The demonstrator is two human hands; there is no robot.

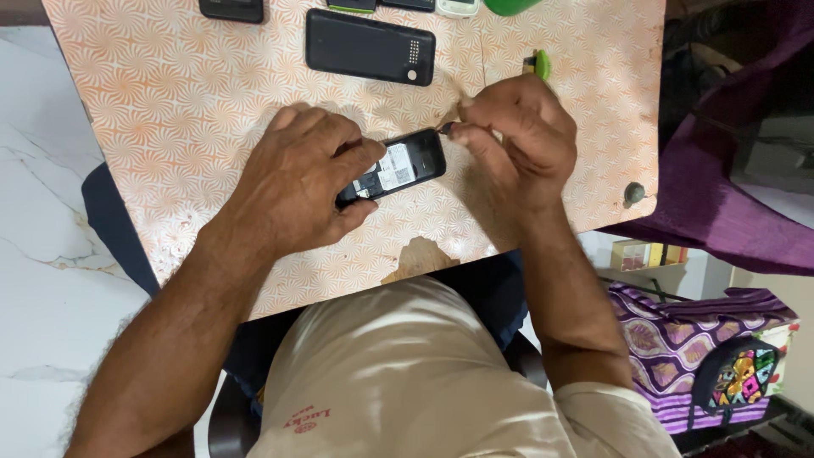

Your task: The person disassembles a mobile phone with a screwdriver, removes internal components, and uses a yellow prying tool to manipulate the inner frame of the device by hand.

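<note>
The left hand (305,182) clamps an opened black phone (398,165) flat on the patterned bench (170,102). The right hand (513,140), just beside it, pinches a small tool (447,128) at the phone's end. A black back cover (370,47) lies beyond both hands.

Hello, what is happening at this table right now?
A person sits at a patterned orange table. The left hand holds down a small black phone with its back cover off. The right hand brings a thin tool to the phone's top edge; the tool's green handle sticks out behind the hand. Another black phone lies farther up.
</note>
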